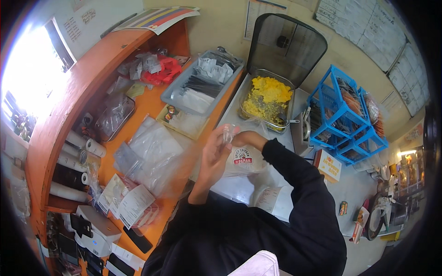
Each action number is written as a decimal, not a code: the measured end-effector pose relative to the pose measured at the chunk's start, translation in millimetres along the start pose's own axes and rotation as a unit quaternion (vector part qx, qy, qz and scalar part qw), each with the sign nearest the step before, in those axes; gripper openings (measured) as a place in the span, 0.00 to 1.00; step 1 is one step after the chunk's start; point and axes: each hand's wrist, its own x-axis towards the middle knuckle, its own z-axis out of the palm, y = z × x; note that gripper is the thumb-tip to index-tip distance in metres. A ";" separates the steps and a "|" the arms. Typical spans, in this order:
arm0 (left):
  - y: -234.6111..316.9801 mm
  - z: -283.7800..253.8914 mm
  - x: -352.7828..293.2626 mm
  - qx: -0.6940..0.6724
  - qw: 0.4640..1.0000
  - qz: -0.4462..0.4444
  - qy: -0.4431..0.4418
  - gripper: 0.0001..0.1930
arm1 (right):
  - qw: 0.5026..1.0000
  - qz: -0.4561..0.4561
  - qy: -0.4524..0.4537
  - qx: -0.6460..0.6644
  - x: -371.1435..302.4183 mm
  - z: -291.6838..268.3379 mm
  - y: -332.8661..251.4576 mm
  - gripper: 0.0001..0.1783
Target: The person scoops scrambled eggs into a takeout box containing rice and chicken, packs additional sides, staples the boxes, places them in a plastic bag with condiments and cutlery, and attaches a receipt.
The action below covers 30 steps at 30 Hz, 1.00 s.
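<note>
Both hands are at the gathered top of a see-through plastic bag [256,125]. A pale round package [248,161] with a red and black print shows in the bag, just below my hands. My left hand [215,152] is closed, its fingertips pinching the plastic. Bent in from the right, my right hand [247,138] grips the bag's neck close to the left fingers; its own fingertips are partly hidden. Under the bag lies a white surface [232,187], and a printed paper slip [271,201] rests to its right.
Beyond my hands, a glass dish [242,110] holds yellow food under a raised mesh cover [287,46]. Blue plastic racks [343,117] stand right. On the orange counter [117,158] are plastic bags [156,147], a grey bin [177,94] and a phone [137,239].
</note>
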 end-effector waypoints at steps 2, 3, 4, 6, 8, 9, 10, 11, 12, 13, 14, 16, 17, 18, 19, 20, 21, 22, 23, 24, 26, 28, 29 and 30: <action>6.3 -11.2 -6.5 -0.005 1.000 -0.009 0.010 0.22 | 0.995 0.073 -0.020 -0.064 -30.8 -18.3 -50.0 0.27; 4.9 -10.4 -7.4 -0.005 1.000 -0.008 0.011 0.21 | 0.994 0.068 0.023 -0.079 -49.1 -19.7 -55.8 0.27; 1.7 -14.7 -5.4 -0.008 1.000 -0.010 0.018 0.21 | 0.992 0.062 0.059 -0.095 -60.8 -20.0 -61.5 0.27; -0.6 -15.9 -3.9 -0.027 0.999 -0.019 0.034 0.20 | 0.989 0.027 0.106 -0.103 -85.4 -25.2 -67.1 0.26; 0.8 -9.3 -4.4 -0.062 0.996 -0.036 0.050 0.20 | 0.988 -0.029 0.125 -0.085 -111.7 -30.4 -64.3 0.24; -0.2 -9.6 -4.4 -0.068 0.995 -0.043 0.052 0.18 | 0.983 -0.014 0.157 -0.090 -117.5 -28.1 -63.5 0.22; -1.2 -11.2 -3.5 -0.074 0.994 -0.050 0.054 0.16 | 0.978 0.001 0.188 -0.096 -122.0 -25.0 -62.8 0.22; -2.2 -13.2 -3.4 -0.081 0.993 -0.057 0.057 0.15 | 0.970 0.016 0.218 -0.102 -127.6 -21.3 -61.8 0.21; -1.3 -16.1 -5.2 -0.076 0.993 -0.059 0.063 0.13 | 0.936 0.025 0.285 -0.207 -138.8 -16.0 -60.7 0.22; 0.3 -19.1 -8.0 -0.073 0.993 -0.059 0.070 0.12 | 0.885 0.034 0.346 -0.309 -154.9 -8.9 -56.8 0.24; 1.8 -21.4 -9.9 -0.069 0.993 -0.059 0.076 0.11 | 0.819 0.041 0.402 -0.407 -167.1 -4.9 -48.2 0.26; 7.5 -20.4 -12.8 -0.067 0.992 -0.045 0.098 0.10 | 0.769 0.138 0.472 -0.408 -191.0 -9.3 -28.9 0.27; 11.1 -20.5 -14.7 -0.065 0.991 -0.038 0.111 0.09 | 0.809 0.198 0.421 -0.360 -208.7 -18.9 -26.6 0.26; 15.6 -22.0 -18.8 -0.038 0.993 -0.030 0.107 0.10 | 0.841 0.250 0.368 -0.307 -229.9 -40.8 -36.6 0.25; 20.5 -21.5 -22.0 -0.017 0.995 -0.023 0.097 0.10 | 0.926 0.210 0.273 -0.156 -242.9 -58.8 -26.3 0.24; 22.7 -18.7 -23.0 0.000 0.996 -0.020 0.083 0.10 | 0.972 0.168 0.166 0.002 -256.5 -76.8 -6.4 0.22; 24.3 -14.1 -22.2 0.018 0.997 -0.012 0.068 0.11 | 0.978 0.120 0.054 0.162 -262.1 -85.4 2.8 0.21; 27.0 -8.0 -21.1 0.036 0.998 -0.005 0.053 0.12 | 0.964 0.038 0.102 0.241 -260.4 -79.2 1.8 0.20; 27.8 -4.0 -20.2 0.054 0.998 0.004 0.038 0.13 | 0.936 -0.045 0.149 0.317 -254.9 -68.2 -5.8 0.19; 29.3 -3.0 -17.7 0.149 0.988 0.049 -0.004 0.14 | 0.892 -0.128 0.197 0.386 -250.3 -59.9 -21.0 0.19; 32.2 -8.1 -12.3 0.343 0.926 0.133 -0.083 0.17 | 0.885 -0.218 0.253 0.323 -220.5 -40.4 -77.6 0.20; 49.5 -2.0 -5.0 0.446 0.870 0.159 -0.140 0.20 | 0.848 -0.243 0.390 0.263 -192.9 -3.8 -109.5 0.15; 51.6 -3.1 -0.8 0.496 0.835 0.169 -0.169 0.22 | 0.838 -0.216 0.352 0.356 -193.5 -6.0 -111.1 0.13; 51.9 -17.9 1.4 0.422 0.883 0.124 -0.161 0.27 | 0.819 -0.191 0.311 0.444 -200.8 -16.3 -116.8 0.12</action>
